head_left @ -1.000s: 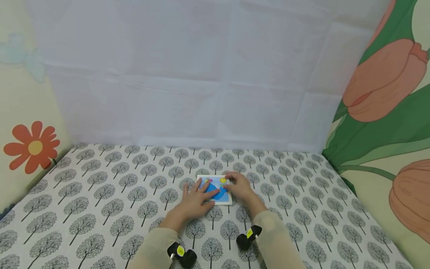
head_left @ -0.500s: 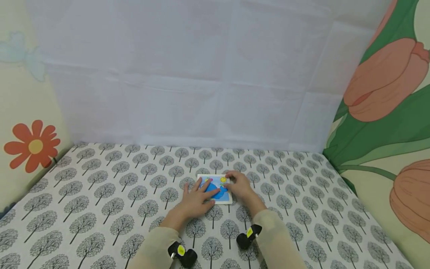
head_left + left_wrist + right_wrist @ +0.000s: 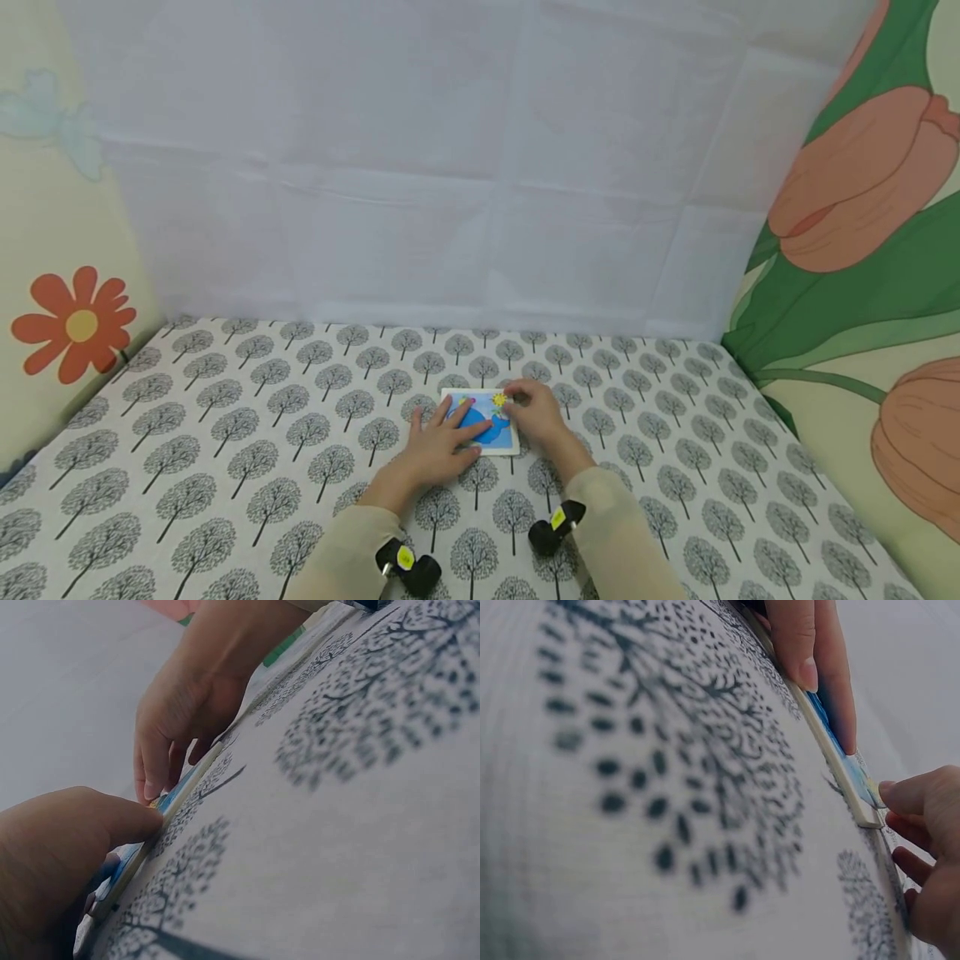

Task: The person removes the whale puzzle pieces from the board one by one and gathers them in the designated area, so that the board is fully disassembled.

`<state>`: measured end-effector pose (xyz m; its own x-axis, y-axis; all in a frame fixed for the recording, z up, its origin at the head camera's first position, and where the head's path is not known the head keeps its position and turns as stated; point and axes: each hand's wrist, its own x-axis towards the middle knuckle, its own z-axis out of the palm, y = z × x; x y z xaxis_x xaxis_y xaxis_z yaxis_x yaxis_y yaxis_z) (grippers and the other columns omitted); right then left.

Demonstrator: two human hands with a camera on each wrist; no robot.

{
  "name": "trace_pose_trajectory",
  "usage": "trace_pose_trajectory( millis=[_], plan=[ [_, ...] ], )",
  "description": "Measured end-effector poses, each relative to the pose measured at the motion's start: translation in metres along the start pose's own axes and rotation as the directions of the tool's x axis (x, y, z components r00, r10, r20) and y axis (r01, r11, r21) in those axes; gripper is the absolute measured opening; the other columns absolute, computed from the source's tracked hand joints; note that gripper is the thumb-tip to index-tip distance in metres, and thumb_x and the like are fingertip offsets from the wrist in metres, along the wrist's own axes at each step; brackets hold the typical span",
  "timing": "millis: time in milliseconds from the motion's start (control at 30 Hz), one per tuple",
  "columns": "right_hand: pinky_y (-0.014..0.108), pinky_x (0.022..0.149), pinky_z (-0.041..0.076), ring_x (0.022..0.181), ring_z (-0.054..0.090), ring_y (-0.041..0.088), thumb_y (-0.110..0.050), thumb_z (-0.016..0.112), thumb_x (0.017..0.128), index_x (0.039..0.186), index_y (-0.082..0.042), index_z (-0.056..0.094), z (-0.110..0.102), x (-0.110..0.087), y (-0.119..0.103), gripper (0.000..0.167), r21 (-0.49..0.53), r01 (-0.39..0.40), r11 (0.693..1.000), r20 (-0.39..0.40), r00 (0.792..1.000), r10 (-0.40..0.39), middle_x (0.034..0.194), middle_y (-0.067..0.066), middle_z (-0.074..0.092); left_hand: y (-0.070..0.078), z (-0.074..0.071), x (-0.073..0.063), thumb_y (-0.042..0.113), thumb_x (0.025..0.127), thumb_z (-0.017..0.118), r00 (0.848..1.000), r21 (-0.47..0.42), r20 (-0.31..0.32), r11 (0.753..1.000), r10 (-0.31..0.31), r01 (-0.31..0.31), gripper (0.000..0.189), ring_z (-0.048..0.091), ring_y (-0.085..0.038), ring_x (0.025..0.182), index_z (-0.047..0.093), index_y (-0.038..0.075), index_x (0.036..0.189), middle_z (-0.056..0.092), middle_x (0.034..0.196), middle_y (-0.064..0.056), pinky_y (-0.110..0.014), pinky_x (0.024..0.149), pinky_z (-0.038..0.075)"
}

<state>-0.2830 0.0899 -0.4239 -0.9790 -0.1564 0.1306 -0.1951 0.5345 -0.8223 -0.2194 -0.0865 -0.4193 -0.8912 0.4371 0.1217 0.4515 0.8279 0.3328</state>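
On tree cloth (image 3: 300,500), our spread left hand (image 3: 437,447) is touching the board (image 3: 501,440), our right hand (image 3: 538,413) closing near its sun (image 3: 498,401), maybe pinching, we can't tell.

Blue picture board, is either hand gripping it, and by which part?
The left hand rests spread on the board, not gripping it. The right hand is at the yellow shape near its right edge; whether it pinches cannot be told.

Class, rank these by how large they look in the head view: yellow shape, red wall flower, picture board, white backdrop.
Largest to smallest:
1. White backdrop
2. Red wall flower
3. Picture board, partly covered
4. Yellow shape
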Motion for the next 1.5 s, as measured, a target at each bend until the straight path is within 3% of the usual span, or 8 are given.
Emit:
trace_pose_trajectory(
  millis=[333, 500, 667, 1500],
  plan=[
    [0.038, 0.09, 0.034, 0.102, 0.048, 0.022, -0.009, 0.061, 0.078, 0.098, -0.009, 0.062, 0.0009, 0.0003, -0.0028, 0.019, 0.067, -0.089, 0.994, -0.002, 0.996, 0.089, 0.103, 0.004, 0.056, -0.0009, 0.0003, 0.0004, 0.036, 0.088, 0.044, 1.0, -0.011, 0.011, 1.0, -0.002, 0.002, 0.041, 0.007, -0.033, 0.127, 0.046, 0.024, 0.128, 0.022, 0.14, -0.007, -0.061, 0.092, -0.001],
    [0.036, 0.086, 0.037, 0.093, 0.051, 0.019, -0.009, 0.062, 0.078, 0.103, -0.008, 0.06, 0.003, 0.0012, -0.0036, 0.025, 0.045, -0.087, 0.995, -0.026, 0.996, 0.088, 0.094, 0.002, 0.057, -0.0004, 0.0, 0.0002, 0.036, 0.088, 0.044, 1.0, -0.008, 0.011, 1.0, 0.0, 0.001, 0.041, 0.007, -0.034, 0.127, 0.046, 0.024, 0.128, 0.023, 0.14, -0.008, -0.06, 0.092, -0.001],
    [0.035, 0.086, 0.037, 0.095, 0.051, 0.018, -0.009, 0.062, 0.078, 0.108, -0.008, 0.06, 0.0052, 0.0019, -0.0036, 0.03, 0.005, -0.09, 0.996, -0.042, 0.995, 0.09, 0.095, 0.001, 0.057, -0.0005, -0.0003, 0.0, 0.036, 0.088, 0.044, 1.0, -0.009, 0.006, 1.0, 0.003, -0.002, 0.041, 0.007, -0.034, 0.127, 0.046, 0.024, 0.127, 0.023, 0.14, -0.008, -0.061, 0.092, -0.001],
    [0.03, 0.068, 0.042, 0.076, 0.049, 0.016, -0.005, 0.06, 0.077, 0.097, -0.011, 0.065, 0.007, 0.0031, -0.0032, 0.021, 0.117, -0.117, 0.986, -0.053, 0.991, 0.123, 0.081, 0.001, 0.054, 0.0009, -0.0018, -0.0004, 0.036, 0.087, 0.046, 1.0, 0.001, 0.003, 1.0, -0.008, 0.008, 0.041, 0.01, -0.034, 0.126, 0.047, 0.025, 0.126, 0.025, 0.139, -0.008, -0.061, 0.092, 0.002]
  ],
)
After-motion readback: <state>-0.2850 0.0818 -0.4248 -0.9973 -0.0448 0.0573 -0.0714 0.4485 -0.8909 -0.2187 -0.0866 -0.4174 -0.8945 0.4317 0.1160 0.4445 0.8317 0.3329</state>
